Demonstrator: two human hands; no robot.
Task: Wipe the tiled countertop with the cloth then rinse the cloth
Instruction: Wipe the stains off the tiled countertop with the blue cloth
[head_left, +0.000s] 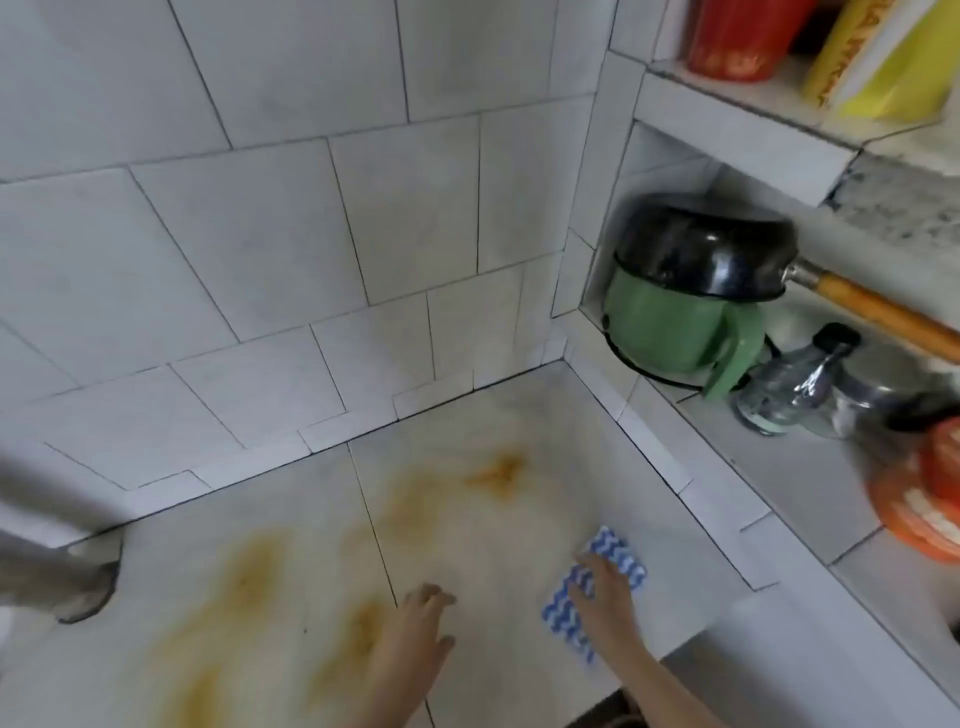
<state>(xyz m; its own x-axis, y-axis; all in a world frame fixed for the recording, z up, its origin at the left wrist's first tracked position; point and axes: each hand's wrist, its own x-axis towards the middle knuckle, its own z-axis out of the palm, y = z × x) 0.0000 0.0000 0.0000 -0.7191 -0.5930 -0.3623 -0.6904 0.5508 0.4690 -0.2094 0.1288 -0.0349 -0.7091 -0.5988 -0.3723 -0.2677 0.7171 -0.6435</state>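
Note:
The tiled countertop (291, 519) is pale with orange-brown stains across its middle and left. A blue-and-white zigzag cloth (615, 553) lies flat on it near the right front corner. My right hand (605, 597) presses down on the cloth, covering its middle, fingers spread over it. My left hand (415, 631) rests on the bare counter just left of the cloth, fingers apart, holding nothing.
A tiled wall rises behind the counter. To the right, a raised ledge holds a green pot (675, 332) under an upturned black pan (711, 249) with a wooden handle, a glass jar (789, 389) and an orange item (930, 499). A grey object (57, 561) sits at the left edge.

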